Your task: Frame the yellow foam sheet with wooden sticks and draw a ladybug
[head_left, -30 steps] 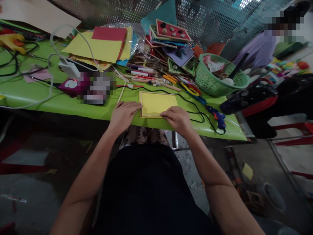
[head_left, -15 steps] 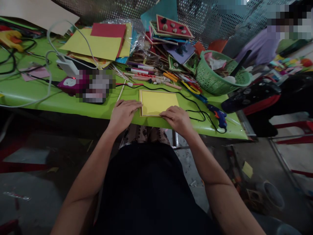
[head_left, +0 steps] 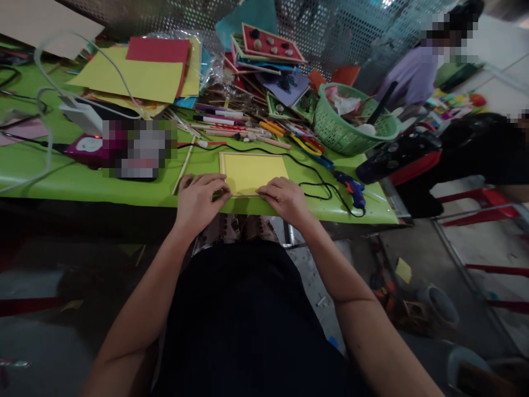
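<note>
One yellow card (head_left: 253, 170) lies near front edge of green table (head_left: 88, 186); left hand (head_left: 200, 197) loosely curled, right hand (head_left: 286, 200) narrow, can't tell if either pinches. I'd press pale border strip (head_left: 222, 164) evenly.

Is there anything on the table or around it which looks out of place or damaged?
A yellow scrap lies on the floor at the right, off the table, so it looks dropped. The glue gun lies rather near the table's edge, perhaps easily knocked. The framed sheet looks intact where visible.
</note>
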### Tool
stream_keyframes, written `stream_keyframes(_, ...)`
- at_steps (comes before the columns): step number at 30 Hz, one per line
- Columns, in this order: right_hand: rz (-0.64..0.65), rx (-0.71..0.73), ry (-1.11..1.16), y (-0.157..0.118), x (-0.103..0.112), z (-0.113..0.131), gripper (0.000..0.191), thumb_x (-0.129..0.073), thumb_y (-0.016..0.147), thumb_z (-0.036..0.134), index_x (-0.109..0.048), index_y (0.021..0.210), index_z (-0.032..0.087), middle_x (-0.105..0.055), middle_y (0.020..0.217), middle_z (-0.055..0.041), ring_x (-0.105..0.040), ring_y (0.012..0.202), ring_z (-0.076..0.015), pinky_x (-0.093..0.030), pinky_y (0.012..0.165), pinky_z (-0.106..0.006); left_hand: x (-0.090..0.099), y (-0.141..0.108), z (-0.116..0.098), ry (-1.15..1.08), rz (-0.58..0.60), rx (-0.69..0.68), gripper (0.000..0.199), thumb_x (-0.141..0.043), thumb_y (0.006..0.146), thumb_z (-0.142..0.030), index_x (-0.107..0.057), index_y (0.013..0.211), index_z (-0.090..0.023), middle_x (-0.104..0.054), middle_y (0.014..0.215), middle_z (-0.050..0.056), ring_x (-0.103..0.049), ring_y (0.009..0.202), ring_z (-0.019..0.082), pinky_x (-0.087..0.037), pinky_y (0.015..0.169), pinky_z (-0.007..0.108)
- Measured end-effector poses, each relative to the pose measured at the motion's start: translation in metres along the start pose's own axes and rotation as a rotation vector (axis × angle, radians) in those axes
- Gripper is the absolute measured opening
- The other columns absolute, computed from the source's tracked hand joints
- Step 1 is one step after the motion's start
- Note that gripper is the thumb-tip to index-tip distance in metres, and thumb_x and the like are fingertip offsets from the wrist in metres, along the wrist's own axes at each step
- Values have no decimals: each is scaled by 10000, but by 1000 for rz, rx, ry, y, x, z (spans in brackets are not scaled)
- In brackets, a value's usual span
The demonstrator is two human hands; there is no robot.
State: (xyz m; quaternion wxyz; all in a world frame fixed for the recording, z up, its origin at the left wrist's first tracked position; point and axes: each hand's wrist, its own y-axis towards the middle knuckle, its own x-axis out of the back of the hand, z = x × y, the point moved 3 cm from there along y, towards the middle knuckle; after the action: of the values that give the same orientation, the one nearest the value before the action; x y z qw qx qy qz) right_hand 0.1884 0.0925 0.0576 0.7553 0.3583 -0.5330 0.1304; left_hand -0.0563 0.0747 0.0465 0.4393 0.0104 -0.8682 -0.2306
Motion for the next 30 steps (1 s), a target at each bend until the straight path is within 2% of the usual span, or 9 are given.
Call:
stream_keyframes(3,-69,-78,73,-6,9,-10,172,-667,1012,210,-811,1104,234,-772,998,-83,-693,952,-254,-517,843,-377,0,0,0,27,8,-13,63,-711,963,-241,-739,926,-283,-778,1309,12,-701,1225,288,-392,1151,538)
stream_keyframes(6,-181,-205,150,-21,27,-27,156,-683,995,210,-812,1074,248,-775,981,-61,-707,949,-245,-538,869,-376,0,0,1,32,-7,-23,57,-702,967,-266,-737,926,-284,-779,1309,4,-702,1234,288,-382,1161,534)
stream_keyframes(11,-313,-341,189,-51,47,-50,127,-694,962,213,-812,994,247,-773,938,-48,-711,885,-235,-559,821,-368,-2,0,4,35,-28,-33,74,-685,966,-274,-737,914,-283,-781,1302,12,-704,1228,303,-397,1149,547)
stream_keyframes(15,-302,-334,200,-61,43,-52,123,-689,960,202,-807,971,232,-779,941,-58,-722,910,-241,-561,839,-371,-2,1,5,36,-34,-38,78,-679,966,-283,-736,913,-282,-785,1287,21,-706,1220,311,-403,1147,558)
stream_keyframes(22,-206,-357,148,-62,31,-56,135,-665,971,203,-794,957,238,-774,975,-81,-712,992,-277,-548,911,-409,-1,1,4,65,-52,-72,90,-669,987,-300,-725,917,-289,-788,1286,14,-716,1200,303,-427,1117,543)
stream_keyframes(30,-192,-355,183,-60,31,-60,139,-659,969,189,-789,941,227,-763,972,-82,-709,978,-266,-538,896,-388,0,2,2,83,-23,-56,119,-653,1006,-313,-737,933,-269,-781,1306,11,-713,1198,303,-423,1124,541)
